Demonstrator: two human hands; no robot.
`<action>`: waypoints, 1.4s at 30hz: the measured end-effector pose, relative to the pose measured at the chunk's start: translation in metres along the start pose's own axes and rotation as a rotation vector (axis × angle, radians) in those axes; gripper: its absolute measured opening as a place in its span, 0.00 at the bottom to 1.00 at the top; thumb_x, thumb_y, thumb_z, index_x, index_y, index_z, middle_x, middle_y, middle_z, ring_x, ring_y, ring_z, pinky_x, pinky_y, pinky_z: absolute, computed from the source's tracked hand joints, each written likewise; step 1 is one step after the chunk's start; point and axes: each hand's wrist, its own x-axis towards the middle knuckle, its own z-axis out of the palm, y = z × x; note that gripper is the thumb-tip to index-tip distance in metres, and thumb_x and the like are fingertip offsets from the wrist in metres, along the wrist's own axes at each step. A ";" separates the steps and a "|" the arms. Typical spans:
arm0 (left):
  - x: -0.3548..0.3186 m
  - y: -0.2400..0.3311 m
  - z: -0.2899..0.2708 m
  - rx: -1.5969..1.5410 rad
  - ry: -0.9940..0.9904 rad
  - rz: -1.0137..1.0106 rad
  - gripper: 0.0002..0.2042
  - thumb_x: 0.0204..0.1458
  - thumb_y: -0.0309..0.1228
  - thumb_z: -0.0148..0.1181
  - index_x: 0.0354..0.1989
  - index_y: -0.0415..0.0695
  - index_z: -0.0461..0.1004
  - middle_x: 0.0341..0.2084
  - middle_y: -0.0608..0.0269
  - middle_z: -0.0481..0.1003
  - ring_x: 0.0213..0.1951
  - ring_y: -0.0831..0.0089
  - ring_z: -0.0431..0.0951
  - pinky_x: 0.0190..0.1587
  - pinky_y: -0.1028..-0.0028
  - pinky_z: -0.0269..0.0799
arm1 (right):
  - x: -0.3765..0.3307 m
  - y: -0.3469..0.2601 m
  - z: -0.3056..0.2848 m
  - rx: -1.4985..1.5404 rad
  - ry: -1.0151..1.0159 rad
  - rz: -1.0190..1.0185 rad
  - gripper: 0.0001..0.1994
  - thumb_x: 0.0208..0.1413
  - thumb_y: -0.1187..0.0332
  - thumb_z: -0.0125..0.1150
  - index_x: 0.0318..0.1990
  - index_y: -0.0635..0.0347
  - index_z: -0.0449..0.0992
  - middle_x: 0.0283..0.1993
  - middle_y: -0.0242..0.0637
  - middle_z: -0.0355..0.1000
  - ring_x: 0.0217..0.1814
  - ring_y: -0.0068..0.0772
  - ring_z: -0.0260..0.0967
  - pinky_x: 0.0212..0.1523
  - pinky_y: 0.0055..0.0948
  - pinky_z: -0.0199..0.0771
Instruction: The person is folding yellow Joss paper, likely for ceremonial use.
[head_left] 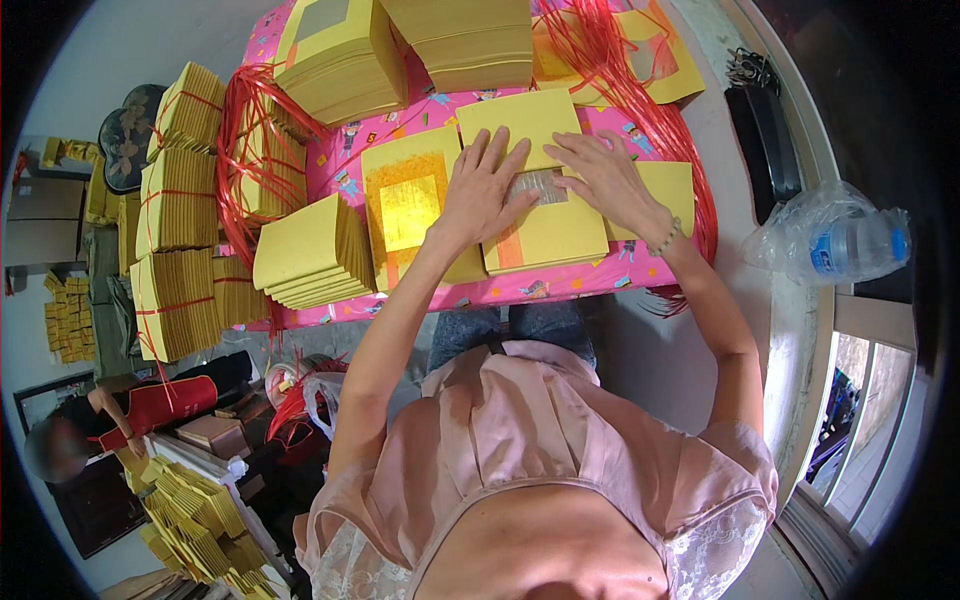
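Both my hands lie on yellow paper on the table. My left hand (487,190) is flat with its fingers stretched out, across the left part of a yellow paper stack (552,242) with a silver patch. My right hand (612,182) is spread over the stack's right side, its fingertips at the lower edge of another yellow paper piece (515,112) just beyond. Neither hand grips anything. Beside my left forearm lies a yellow sheet with a gold foil square (412,213). Further left leans a pile of folded yellow paper (312,252).
Tall yellow paper stacks (340,70) stand at the back of the pink patterned table cover (345,135). Red ribbons (600,50) hang over the right side; tied bundles (175,200) rise at left. A bagged plastic bottle (845,245) is at right. Another person in a red apron (170,400) works lower left.
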 end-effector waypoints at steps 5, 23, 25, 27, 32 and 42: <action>0.011 0.006 -0.002 0.102 0.105 -0.007 0.32 0.58 0.50 0.55 0.69 0.51 0.60 0.63 0.48 0.63 0.63 0.47 0.61 0.62 0.51 0.58 | 0.011 0.023 0.013 -0.109 0.177 -0.184 0.18 0.51 0.65 0.67 0.50 0.56 0.78 0.52 0.37 0.76 0.54 0.35 0.72 0.58 0.40 0.65; 0.031 0.034 -0.010 0.362 0.466 0.051 0.27 0.50 0.27 0.56 0.62 0.51 0.69 0.60 0.51 0.67 0.57 0.53 0.68 0.55 0.56 0.63 | 0.007 0.015 -0.025 0.460 0.440 0.458 0.26 0.60 0.55 0.63 0.60 0.64 0.70 0.53 0.44 0.75 0.53 0.38 0.73 0.53 0.37 0.71; 0.034 0.052 -0.015 0.340 0.462 0.077 0.30 0.47 0.26 0.59 0.63 0.54 0.69 0.60 0.52 0.67 0.58 0.53 0.68 0.56 0.56 0.63 | -0.004 0.020 -0.031 1.072 0.381 0.658 0.31 0.61 0.55 0.63 0.63 0.68 0.64 0.55 0.43 0.75 0.56 0.31 0.72 0.53 0.34 0.72; 0.032 0.069 -0.017 0.327 0.465 0.085 0.32 0.45 0.25 0.61 0.64 0.57 0.68 0.60 0.53 0.67 0.58 0.53 0.68 0.58 0.55 0.63 | -0.013 0.007 -0.060 1.172 0.213 0.774 0.28 0.63 0.62 0.60 0.65 0.67 0.62 0.55 0.42 0.74 0.57 0.28 0.72 0.55 0.30 0.73; 0.025 0.124 -0.004 0.192 0.417 0.233 0.31 0.46 0.28 0.60 0.64 0.57 0.68 0.61 0.52 0.66 0.61 0.52 0.66 0.60 0.52 0.63 | -0.076 0.038 -0.060 1.427 0.328 0.728 0.21 0.65 0.72 0.54 0.63 0.67 0.62 0.54 0.42 0.74 0.54 0.28 0.74 0.54 0.27 0.75; -0.038 0.193 0.086 -0.207 -0.043 0.222 0.45 0.48 0.37 0.68 0.70 0.30 0.49 0.67 0.31 0.50 0.69 0.38 0.51 0.70 0.51 0.51 | -0.151 0.053 -0.038 1.302 0.476 0.810 0.18 0.66 0.73 0.50 0.61 0.67 0.61 0.53 0.43 0.74 0.55 0.27 0.72 0.58 0.26 0.69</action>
